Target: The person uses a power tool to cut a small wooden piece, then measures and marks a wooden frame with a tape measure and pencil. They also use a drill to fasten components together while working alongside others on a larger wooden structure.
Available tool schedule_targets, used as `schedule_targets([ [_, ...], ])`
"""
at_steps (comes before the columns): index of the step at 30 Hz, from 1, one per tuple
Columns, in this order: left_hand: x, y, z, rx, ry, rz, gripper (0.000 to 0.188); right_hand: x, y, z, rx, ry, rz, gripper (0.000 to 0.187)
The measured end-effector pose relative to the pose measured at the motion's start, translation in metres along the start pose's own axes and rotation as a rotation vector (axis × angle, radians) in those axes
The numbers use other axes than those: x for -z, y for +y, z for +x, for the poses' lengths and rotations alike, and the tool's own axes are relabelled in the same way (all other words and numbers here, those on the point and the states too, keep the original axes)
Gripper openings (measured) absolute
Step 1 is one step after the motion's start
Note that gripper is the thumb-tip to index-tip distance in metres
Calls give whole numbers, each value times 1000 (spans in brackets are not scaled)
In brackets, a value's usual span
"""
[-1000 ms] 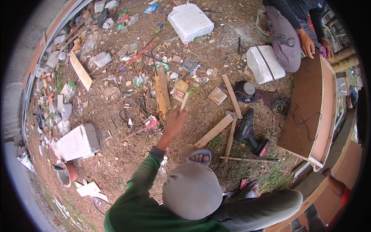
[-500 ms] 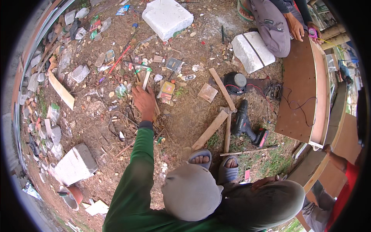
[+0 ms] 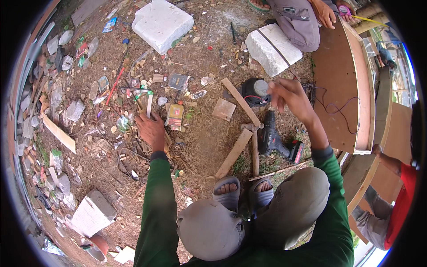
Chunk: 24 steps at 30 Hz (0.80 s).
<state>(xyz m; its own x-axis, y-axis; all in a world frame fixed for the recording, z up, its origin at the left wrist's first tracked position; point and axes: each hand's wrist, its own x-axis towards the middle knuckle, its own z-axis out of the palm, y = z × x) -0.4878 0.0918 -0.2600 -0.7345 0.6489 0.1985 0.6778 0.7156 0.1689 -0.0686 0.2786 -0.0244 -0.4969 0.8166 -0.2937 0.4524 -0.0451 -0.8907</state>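
My left hand [image 3: 151,131] reaches down to the littered ground, its fingers closed around a thin pale wooden strip [image 3: 149,104] among other sticks. My right hand [image 3: 293,99] is raised, fingers loosely bent and apart, with nothing visible in it. It hangs just right of a black round object with a grey top [image 3: 255,92]. Below it lies a black cordless drill [image 3: 275,143] with a red-marked battery. Left of the drill rest a hammer [image 3: 255,155] with a wooden handle and two wooden slats [image 3: 235,153]. A small packet [image 3: 175,116] lies beside my left hand.
White blocks [image 3: 162,24] stand at the far side. A brown wooden panel frame [image 3: 333,89] with a thin cable stands at right. A co-worker's hand [image 3: 324,14] rests by it, near a pink tape measure [image 3: 344,10]. Another person in a red shirt [image 3: 402,200] is at right.
My right hand has risen from beside my knee and stretched out above the drill. My left hand stays on the strip. The view has shifted, and my right knee has moved.
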Motion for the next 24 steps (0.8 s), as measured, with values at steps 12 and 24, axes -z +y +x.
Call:
schedule_targets([
  [12,2,4,6,83,-134,-3,41,-56,130,359,172,210,-1419,50],
  [24,-2,5,4,41,-71,85,50,-81,80,209,673,374,-692,45],
])
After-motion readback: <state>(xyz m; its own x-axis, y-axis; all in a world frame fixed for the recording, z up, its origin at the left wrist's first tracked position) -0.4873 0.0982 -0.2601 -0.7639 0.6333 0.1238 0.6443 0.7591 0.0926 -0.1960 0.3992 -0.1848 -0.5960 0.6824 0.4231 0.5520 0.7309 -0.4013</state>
